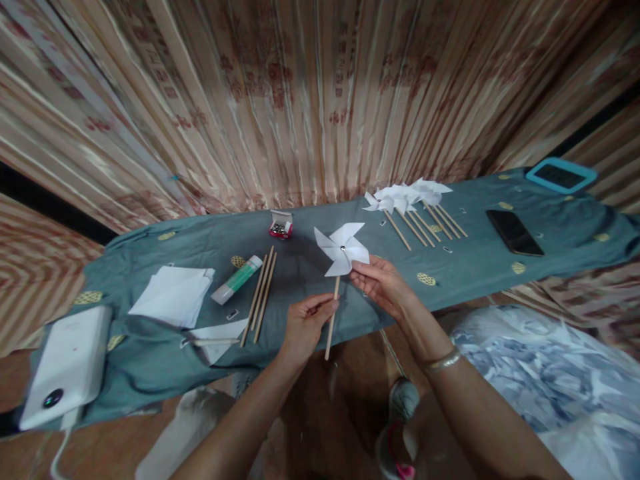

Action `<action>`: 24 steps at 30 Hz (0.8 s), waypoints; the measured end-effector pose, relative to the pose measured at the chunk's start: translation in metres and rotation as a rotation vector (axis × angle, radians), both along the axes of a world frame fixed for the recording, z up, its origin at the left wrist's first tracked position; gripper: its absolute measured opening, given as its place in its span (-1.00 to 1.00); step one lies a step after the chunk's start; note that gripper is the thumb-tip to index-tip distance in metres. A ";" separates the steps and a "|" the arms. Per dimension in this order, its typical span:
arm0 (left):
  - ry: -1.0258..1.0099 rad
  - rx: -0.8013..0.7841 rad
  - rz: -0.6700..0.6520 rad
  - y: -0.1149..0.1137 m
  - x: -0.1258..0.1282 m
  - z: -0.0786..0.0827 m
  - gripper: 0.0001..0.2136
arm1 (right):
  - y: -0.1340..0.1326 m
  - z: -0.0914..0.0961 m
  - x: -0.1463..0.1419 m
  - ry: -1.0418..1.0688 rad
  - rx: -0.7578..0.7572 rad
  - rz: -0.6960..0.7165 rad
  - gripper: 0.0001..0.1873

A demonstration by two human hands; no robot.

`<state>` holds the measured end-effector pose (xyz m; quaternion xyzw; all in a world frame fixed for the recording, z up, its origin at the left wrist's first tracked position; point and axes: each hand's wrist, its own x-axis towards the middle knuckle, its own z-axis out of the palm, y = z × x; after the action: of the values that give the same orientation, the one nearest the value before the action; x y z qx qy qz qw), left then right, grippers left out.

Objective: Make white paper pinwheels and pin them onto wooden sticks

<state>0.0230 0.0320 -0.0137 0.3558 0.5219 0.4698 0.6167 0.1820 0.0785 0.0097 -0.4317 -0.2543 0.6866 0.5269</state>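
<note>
A white paper pinwheel (353, 248) with a silver pin at its centre is held upright over the front of the table. My left hand (311, 321) is closed round its wooden stick, below the blades. With thumb and fingers, my right hand (379, 283) pinches the lower right blade. Left of my hands lie several loose wooden sticks (261, 293) and a green and white glue stick (237, 280). Farther left are a stack of white paper squares (170, 295) and a cut sheet (220, 333) with a pencil-like stick across it.
A small red and white box of pins (281, 225) stands open near the back. Several pinwheels (407, 197) lie in a row at the back right. Beyond them are a black phone (514, 232) and a blue-framed device (561, 175). A white power bank (67, 360) sits at far left.
</note>
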 end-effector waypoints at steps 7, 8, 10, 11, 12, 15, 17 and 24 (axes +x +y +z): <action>0.003 0.002 -0.009 -0.001 0.000 0.002 -0.74 | 0.000 0.000 -0.001 -0.001 -0.010 0.002 -0.65; 0.004 0.004 -0.006 -0.001 0.000 0.002 -0.74 | 0.000 0.000 -0.001 0.000 -0.008 0.006 -0.65; 0.004 0.008 0.001 -0.001 -0.001 0.001 -0.74 | 0.000 0.000 -0.001 0.000 -0.006 0.015 -0.65; 0.002 0.010 0.001 -0.001 -0.001 0.000 -0.74 | 0.000 -0.001 -0.001 -0.001 -0.006 0.018 -0.65; 0.001 0.015 0.000 -0.001 -0.001 0.000 -0.74 | 0.000 -0.001 -0.001 -0.003 -0.007 0.019 -0.66; -0.004 0.028 -0.004 -0.001 0.000 -0.001 -0.77 | 0.000 -0.002 -0.002 -0.004 -0.006 0.010 -0.66; -0.010 0.032 -0.011 -0.001 0.000 -0.001 -0.78 | 0.000 -0.002 -0.002 -0.007 -0.005 0.010 -0.65; -0.018 0.014 -0.011 0.000 0.001 0.001 -0.79 | 0.001 -0.003 -0.003 -0.045 0.014 0.037 -0.69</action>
<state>0.0235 0.0317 -0.0124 0.3585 0.5111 0.4731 0.6216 0.1790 0.0798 0.0071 -0.4383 -0.2789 0.6846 0.5113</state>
